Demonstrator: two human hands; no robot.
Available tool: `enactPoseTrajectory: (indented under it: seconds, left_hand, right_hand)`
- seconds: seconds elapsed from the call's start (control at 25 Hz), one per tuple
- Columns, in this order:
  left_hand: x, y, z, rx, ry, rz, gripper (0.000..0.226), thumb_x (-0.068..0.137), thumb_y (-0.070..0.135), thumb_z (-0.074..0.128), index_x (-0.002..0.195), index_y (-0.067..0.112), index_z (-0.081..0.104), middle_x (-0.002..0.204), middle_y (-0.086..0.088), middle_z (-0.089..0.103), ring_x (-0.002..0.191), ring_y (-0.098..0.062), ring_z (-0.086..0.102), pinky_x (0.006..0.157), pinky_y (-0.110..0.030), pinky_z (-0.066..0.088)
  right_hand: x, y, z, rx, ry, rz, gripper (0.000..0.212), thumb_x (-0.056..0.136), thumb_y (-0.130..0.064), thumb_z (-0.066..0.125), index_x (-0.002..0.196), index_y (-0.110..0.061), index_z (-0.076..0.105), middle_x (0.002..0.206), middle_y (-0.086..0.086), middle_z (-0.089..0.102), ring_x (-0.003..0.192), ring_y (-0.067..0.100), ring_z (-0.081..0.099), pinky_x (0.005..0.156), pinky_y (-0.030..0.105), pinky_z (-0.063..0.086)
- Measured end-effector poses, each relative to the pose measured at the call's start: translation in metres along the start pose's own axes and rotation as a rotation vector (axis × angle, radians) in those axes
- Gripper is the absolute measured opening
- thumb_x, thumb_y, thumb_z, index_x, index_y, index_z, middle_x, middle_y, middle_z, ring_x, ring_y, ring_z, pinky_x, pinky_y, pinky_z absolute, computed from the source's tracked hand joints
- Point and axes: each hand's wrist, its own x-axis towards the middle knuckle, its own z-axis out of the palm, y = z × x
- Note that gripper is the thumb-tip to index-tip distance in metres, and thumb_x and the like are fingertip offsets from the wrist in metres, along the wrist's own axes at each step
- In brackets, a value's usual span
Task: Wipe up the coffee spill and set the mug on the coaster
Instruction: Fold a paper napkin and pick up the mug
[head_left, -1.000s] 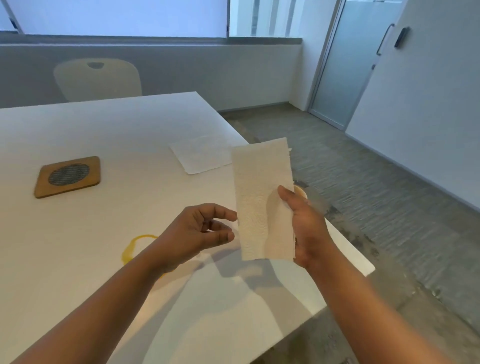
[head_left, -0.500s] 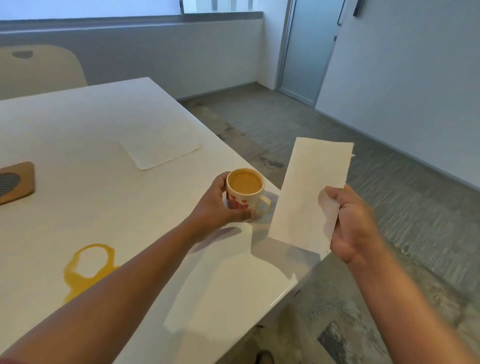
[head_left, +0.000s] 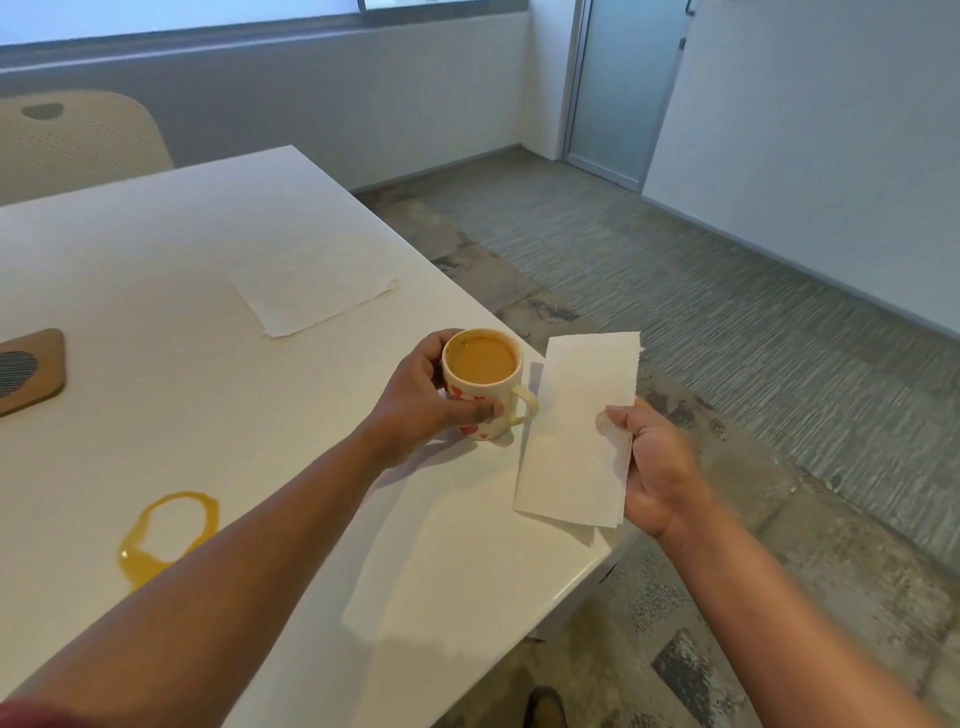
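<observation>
A cream mug with red hearts, full of milky coffee, stands near the right edge of the white table. My left hand is wrapped around its left side, handle pointing right. My right hand holds a folded white paper towel upright just right of the mug, over the table's corner. A ring-shaped coffee spill lies at the lower left, partly hidden by my left forearm. The wooden coaster with a dark mesh centre sits at the left edge of the view.
A second paper towel lies flat on the table beyond the mug. A beige chair stands behind the table's far side. The table's corner is close beneath my right hand, with grey carpet beyond.
My left hand went from beside the towel to the mug and gripped it. My right hand carried the towel to the right, then back in close beside the mug.
</observation>
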Motion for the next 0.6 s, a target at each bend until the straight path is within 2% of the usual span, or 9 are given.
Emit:
enactPoseTrajectory:
  seconds: [0.12,0.24,0.36,0.48,0.6]
  left_hand:
    - [0.000,0.001,0.002,0.013,0.020,0.014,0.079,0.059,0.031,0.099,0.123,0.047,0.055,0.113,0.032,0.065,0.107,0.005,0.063,0.069,-0.010,0.055]
    - [0.001,0.005,0.002,0.040,0.027,0.035,0.080,0.057,0.037,0.098,0.123,0.047,0.055,0.113,0.034,0.065,0.107,0.010,0.061,0.070,-0.009,0.054]
    - [0.003,0.011,0.001,0.060,0.017,0.057,0.077,0.057,0.036,0.098,0.122,0.046,0.056,0.114,0.034,0.064,0.108,0.011,0.061,0.071,-0.008,0.053]
    - [0.006,0.019,-0.006,0.054,0.005,0.080,0.078,0.060,0.028,0.100,0.123,0.044,0.057,0.114,0.030,0.067,0.108,0.006,0.063,0.073,-0.012,0.056]
    - [0.006,0.028,-0.011,0.044,0.005,0.110,0.080,0.059,0.029,0.100,0.126,0.040,0.057,0.115,0.026,0.068,0.108,0.003,0.065,0.075,-0.015,0.057]
  right_hand:
    - [0.001,0.002,0.001,-0.002,-0.014,-0.001,0.024,0.099,-0.006,0.048,0.109,-0.011,0.069,0.105,0.015,0.075,0.092,0.032,0.070,0.080,0.046,0.057]
    - [0.001,0.003,0.001,-0.001,-0.020,-0.001,0.025,0.099,-0.006,0.049,0.112,-0.011,0.070,0.102,0.013,0.076,0.089,0.030,0.071,0.075,0.043,0.058]
    - [0.001,0.004,0.002,-0.007,-0.023,-0.001,0.027,0.099,-0.006,0.049,0.114,-0.012,0.070,0.108,0.014,0.076,0.094,0.032,0.071,0.080,0.046,0.058]
    - [0.001,0.003,0.004,0.009,-0.038,0.003,0.029,0.099,-0.006,0.047,0.116,-0.012,0.070,0.115,0.017,0.075,0.101,0.035,0.069,0.091,0.051,0.055]
    - [0.001,0.004,0.009,0.023,-0.056,0.028,0.028,0.099,-0.009,0.047,0.116,-0.013,0.069,0.118,0.019,0.073,0.108,0.039,0.068,0.093,0.055,0.054]
